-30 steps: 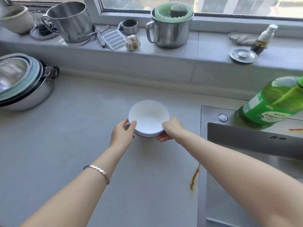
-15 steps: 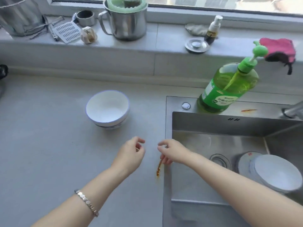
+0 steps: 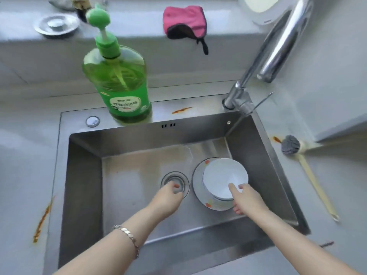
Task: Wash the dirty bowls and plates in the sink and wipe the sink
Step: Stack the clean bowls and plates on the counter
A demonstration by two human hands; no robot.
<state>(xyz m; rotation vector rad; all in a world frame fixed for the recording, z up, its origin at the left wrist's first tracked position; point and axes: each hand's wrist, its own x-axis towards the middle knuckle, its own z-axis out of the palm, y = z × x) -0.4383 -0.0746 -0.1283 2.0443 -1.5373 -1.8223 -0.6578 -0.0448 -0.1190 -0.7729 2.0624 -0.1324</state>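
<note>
A white bowl (image 3: 222, 177) sits on a patterned plate (image 3: 198, 181) at the right of the steel sink (image 3: 85, 175). My right hand (image 3: 248, 199) pinches the bowl's near rim, thumb inside and fingers below by the plate's edge. My left hand (image 3: 168, 197) hovers over the drain (image 3: 175, 179) with fingers loosely curled, holding nothing. Orange stains mark the sink's back ledge (image 3: 181, 110) and the counter (image 3: 42, 221) to the left.
A green dish soap bottle (image 3: 121, 84) stands on the sink's back ledge. The faucet (image 3: 278, 46) arches at the back right. A pink cloth (image 3: 184, 20) hangs off the sill. A long-handled brush (image 3: 290, 144) lies on the right counter.
Both hands left the white bowl on the counter and moved right into the sink. My right hand has taken hold of the bowl on the plate.
</note>
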